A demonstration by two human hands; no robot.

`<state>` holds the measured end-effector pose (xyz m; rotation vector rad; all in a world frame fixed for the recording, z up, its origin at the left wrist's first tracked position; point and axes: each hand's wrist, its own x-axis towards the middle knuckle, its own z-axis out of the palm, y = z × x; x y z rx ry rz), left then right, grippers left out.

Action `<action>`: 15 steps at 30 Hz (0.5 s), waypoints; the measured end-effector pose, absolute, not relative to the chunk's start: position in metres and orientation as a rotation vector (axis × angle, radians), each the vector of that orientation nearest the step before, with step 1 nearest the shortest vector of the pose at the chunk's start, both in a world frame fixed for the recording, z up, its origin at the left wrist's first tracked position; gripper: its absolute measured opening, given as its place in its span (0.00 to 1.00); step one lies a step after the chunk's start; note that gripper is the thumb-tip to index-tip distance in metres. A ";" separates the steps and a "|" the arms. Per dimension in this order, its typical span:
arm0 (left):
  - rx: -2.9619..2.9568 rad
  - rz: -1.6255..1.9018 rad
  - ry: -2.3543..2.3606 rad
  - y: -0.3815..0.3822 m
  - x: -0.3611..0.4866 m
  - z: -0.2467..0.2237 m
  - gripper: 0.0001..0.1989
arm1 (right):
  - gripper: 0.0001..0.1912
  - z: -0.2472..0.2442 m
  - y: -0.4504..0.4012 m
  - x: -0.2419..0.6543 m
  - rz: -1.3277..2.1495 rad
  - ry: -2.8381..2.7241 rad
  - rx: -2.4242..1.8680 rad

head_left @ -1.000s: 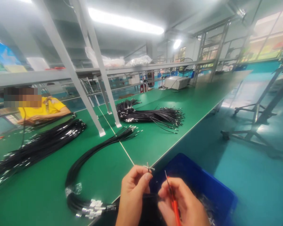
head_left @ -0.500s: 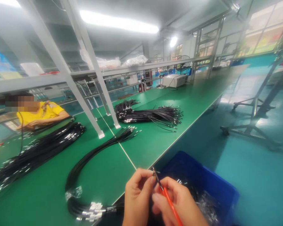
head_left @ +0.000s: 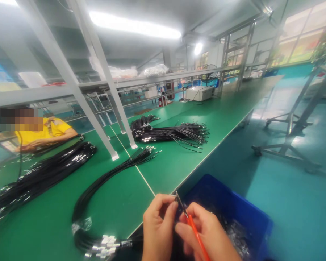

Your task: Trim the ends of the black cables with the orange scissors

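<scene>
My left hand is closed in a pinch at the bench's front edge. Between its thumb and index finger is the small metal-tipped end of what looks like a cable. In my right hand is a hand tool with an orange-red handle and a slim pointed metal tip, which meets the pinched end; its exact kind is unclear. Left of my hands, a curved bundle of black cables lies on the green bench top, wrapped in clear plastic near its bend, with white and silver ends close to me.
A blue bin with cable parts and clear bags stands below my right hand. More black cable bundles lie farther back. Shelf posts rise from the bench. Across it sits a person in yellow beside a large cable pile.
The tool's tip has shifted slightly at the pinched end. Both hands keep nearly the same place and grip, while the view has turned slightly right.
</scene>
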<state>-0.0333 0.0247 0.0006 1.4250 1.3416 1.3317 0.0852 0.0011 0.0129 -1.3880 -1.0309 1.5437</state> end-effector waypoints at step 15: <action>1.400 1.432 1.326 0.026 -0.030 -0.010 0.04 | 0.08 0.015 0.007 0.091 1.664 -1.118 -1.362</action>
